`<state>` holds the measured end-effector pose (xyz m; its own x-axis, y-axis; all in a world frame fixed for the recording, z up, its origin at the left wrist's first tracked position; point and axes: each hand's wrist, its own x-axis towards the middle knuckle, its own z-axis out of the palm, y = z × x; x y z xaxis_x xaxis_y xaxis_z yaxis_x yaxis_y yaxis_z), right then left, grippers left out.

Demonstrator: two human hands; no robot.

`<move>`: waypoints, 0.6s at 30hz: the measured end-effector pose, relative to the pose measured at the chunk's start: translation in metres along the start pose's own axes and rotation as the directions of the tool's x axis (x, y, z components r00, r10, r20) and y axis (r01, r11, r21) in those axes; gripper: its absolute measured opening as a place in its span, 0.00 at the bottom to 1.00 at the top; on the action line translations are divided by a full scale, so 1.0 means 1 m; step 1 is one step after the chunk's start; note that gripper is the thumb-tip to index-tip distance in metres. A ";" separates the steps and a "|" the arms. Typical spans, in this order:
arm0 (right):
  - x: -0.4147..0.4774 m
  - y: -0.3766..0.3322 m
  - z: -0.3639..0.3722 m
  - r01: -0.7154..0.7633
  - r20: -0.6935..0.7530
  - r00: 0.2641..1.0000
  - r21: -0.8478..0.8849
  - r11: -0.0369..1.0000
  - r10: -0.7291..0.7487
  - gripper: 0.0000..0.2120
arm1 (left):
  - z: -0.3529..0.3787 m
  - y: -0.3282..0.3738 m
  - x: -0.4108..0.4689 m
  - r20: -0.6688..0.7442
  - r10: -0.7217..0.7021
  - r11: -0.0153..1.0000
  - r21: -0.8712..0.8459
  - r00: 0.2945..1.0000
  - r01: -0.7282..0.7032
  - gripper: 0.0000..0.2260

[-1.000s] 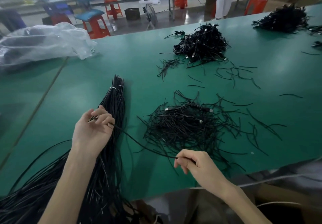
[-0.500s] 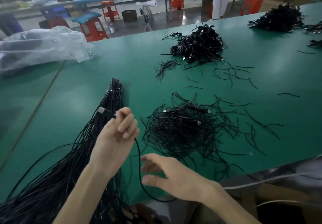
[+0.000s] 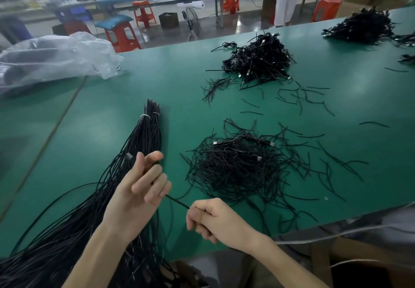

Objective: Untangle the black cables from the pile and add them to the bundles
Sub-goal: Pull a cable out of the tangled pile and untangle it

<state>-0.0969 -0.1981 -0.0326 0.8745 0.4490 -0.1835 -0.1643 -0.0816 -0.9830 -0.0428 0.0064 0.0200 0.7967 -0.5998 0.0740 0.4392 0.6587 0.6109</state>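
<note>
left hand [image 3: 137, 195]: grip curled round black cable [image 3: 177, 202], over bundle [image 3: 148, 135] | right hand [image 3: 211, 220]: grip pinching same cable | pile [image 3: 238, 166]: right of bundle, on green worktop [image 3: 107, 117]

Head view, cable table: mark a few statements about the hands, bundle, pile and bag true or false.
1. The left hand and right hand both hold one thin black cable that runs between them. True.
2. The tied bundle of long black cables lies to the right of the near tangled pile of black cables. False: it lies to the pile's left.
3. Two white ties wrap the bundle near its far end. True.
4. The clear plastic bag sits at the far right of the green table. False: it sits at the far left.
</note>
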 end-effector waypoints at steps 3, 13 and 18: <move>0.004 -0.007 -0.014 -0.116 0.087 0.990 0.070 0.991 0.110 0.20 | -0.003 0.009 -0.009 0.109 -0.114 0.909 0.412 0.987 0.059 0.21; 0.013 -0.053 -0.011 0.141 -0.249 0.943 -0.299 0.944 -0.220 0.22 | 0.008 -0.019 0.005 -0.144 -0.191 0.146 0.974 0.971 0.173 0.12; 0.011 -0.065 -0.005 0.172 -0.234 0.900 -0.585 0.793 -0.368 0.24 | -0.010 -0.025 0.002 -0.102 -0.266 0.407 0.890 0.958 0.208 0.21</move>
<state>-0.0744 -0.1921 0.0296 0.9542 0.2261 0.1959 0.2871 -0.5078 -0.8122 -0.0485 -0.0064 -0.0024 0.6890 -0.7040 -0.1721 -0.0254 -0.2607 0.9651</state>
